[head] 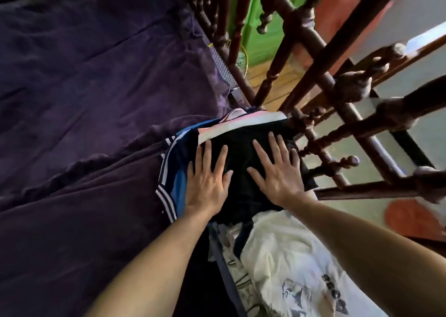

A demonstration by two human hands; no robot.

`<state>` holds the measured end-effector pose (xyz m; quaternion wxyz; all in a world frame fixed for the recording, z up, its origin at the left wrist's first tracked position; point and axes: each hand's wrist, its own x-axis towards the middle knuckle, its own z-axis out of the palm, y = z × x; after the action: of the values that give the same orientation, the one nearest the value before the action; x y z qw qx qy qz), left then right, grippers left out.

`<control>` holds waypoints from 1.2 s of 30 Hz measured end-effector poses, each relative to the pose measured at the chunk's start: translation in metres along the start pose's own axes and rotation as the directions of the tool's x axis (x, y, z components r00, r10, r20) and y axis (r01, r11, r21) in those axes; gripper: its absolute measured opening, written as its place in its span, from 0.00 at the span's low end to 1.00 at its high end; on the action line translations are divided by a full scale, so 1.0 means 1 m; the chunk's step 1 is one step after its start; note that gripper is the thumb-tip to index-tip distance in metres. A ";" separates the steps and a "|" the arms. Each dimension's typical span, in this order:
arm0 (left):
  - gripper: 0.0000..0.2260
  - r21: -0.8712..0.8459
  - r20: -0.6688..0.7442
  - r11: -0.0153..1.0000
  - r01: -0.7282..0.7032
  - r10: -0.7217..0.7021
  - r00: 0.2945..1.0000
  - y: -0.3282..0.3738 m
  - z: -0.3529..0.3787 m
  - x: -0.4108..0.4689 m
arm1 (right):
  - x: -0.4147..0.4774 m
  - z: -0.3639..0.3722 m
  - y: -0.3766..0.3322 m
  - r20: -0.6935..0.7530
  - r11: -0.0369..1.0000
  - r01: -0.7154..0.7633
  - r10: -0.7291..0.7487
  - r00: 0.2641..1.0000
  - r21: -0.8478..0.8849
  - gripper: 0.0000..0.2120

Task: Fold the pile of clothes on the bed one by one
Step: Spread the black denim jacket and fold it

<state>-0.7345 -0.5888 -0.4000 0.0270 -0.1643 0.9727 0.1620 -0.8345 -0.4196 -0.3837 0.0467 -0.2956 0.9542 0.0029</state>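
Purple bedsheet [84, 87] fills my view from nine to twelve o'clock. I've got both palms flat, fingers spread: left hand [207, 184] and right hand [277, 174] press the black garment [241, 148] at centre, atop a blue striped garment [173, 172]. White printed shirt [289, 256] at five o'clock, wooden railing [313, 41] at two.

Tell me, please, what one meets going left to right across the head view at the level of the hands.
Rumpled dark purple bedsheet → blue fabric garment with white stripes → left hand → folded black cloth garment → right hand → dark turned wooden bed railing.
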 end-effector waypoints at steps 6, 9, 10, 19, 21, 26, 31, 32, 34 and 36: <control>0.29 0.063 0.050 0.997 0.033 -0.037 0.998 0.004 0.010 0.003 | 0.004 0.012 0.005 0.056 1.000 0.001 -0.001 0.998 0.011 0.33; 0.29 0.117 0.162 0.993 0.020 -0.039 0.986 0.011 -0.016 -0.005 | 0.001 -0.010 0.005 0.198 1.000 0.004 -0.009 0.980 0.023 0.33; 0.30 0.119 0.181 0.993 0.018 -0.040 0.983 0.013 -0.029 -0.010 | 0.000 -0.021 0.005 0.233 1.000 -0.001 -0.004 0.972 0.020 0.33; 0.10 0.066 0.175 0.961 0.267 -0.275 0.946 0.020 -0.117 -0.176 | -0.090 -0.118 -0.018 0.167 0.988 0.129 -0.142 0.976 0.085 0.17; 0.09 0.057 0.120 0.937 0.344 -0.348 0.930 0.020 -0.132 -0.229 | -0.119 -0.134 -0.038 0.159 0.971 0.214 -0.229 0.960 0.103 0.15; 0.09 0.086 0.019 0.846 0.526 -0.530 0.848 0.014 -0.171 -0.365 | -0.196 -0.167 -0.111 0.125 0.883 0.450 -0.466 0.876 0.135 0.12; 0.10 0.016 -0.127 0.735 0.678 -0.671 0.730 -0.003 -0.220 -0.490 | -0.264 -0.211 -0.206 0.052 0.748 0.639 -0.656 0.753 0.179 0.10; 0.10 0.005 -0.154 0.711 0.703 -0.694 0.703 -0.010 -0.229 -0.516 | -0.279 -0.219 -0.228 0.039 0.715 0.672 -0.690 0.723 0.190 0.10; 0.09 -0.011 -0.202 0.664 0.748 -0.734 0.648 -0.027 -0.243 -0.568 | -0.310 -0.232 -0.275 0.013 0.649 0.731 -0.750 0.661 0.211 0.10; 0.09 -0.037 -0.238 0.615 0.788 -0.771 0.591 -0.046 -0.254 -0.621 | -0.342 -0.242 -0.322 0.002 0.587 0.778 -0.799 0.602 0.224 0.10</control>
<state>-0.1328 -0.5191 -0.1077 -0.0119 -0.5895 0.8038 0.0786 -0.3933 -0.5002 -0.1049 0.1213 -0.6810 0.7153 -0.0990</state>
